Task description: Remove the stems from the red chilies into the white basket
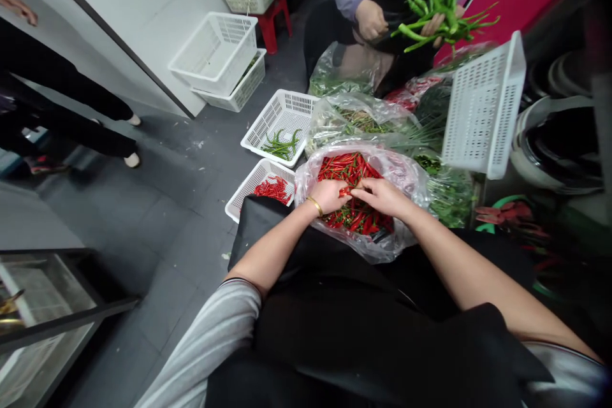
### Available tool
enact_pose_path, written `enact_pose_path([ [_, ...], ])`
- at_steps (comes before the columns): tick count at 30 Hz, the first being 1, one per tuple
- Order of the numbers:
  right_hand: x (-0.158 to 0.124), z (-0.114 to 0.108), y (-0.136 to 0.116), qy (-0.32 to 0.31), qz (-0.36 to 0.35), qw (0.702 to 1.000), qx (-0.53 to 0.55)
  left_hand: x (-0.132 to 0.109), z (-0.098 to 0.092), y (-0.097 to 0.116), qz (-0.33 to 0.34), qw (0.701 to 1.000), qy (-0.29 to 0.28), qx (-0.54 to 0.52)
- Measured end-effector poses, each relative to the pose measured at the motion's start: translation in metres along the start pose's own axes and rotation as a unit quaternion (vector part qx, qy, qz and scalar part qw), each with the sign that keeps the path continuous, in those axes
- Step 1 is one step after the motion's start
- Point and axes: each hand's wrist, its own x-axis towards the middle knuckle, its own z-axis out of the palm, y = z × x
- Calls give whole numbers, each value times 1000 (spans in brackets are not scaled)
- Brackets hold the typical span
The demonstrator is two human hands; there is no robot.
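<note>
A clear plastic bag (406,172) full of red chilies (354,220) with green stems lies open in front of my lap. Over its middle, my left hand (331,196), with a gold bracelet at the wrist, is closed on some red chilies. My right hand (380,196) meets it from the other side, fingertips pinched at the stem end of the same chilies. To the left of the bag, a white basket (235,204) holds loose red chilies (273,189). Behind that one, another white basket (255,134) contains a few green chilies (281,144).
Across from me a person (370,19) holds green peppers (437,13). Bags of greens (358,118) lie beyond mine. An upright white basket (482,108) stands at right, stacked baskets (215,54) at back left. Another person's legs (71,89) show at far left.
</note>
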Motion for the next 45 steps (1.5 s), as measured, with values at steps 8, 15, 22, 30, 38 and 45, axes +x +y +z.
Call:
enact_pose_path([
  [8,-12,32,13,157,56,918,360,-21,-14,-2,12,965,-97,-243],
  [15,5,31,51,6,74,959,-275,-23,-13,-29,-160,873,3,-461],
  [22,16,18,37,-32,38,927,-373,-18,-6,-33,-220,867,18,-446],
  [30,16,44,28,-113,13,930,-350,-18,-7,-35,-210,838,3,-503],
  [38,15,8,1,-7,59,994,91,-16,-2,-27,-223,828,50,-512],
  [45,3,18,-32,-42,126,873,469,-22,-17,-18,-153,796,30,-585],
])
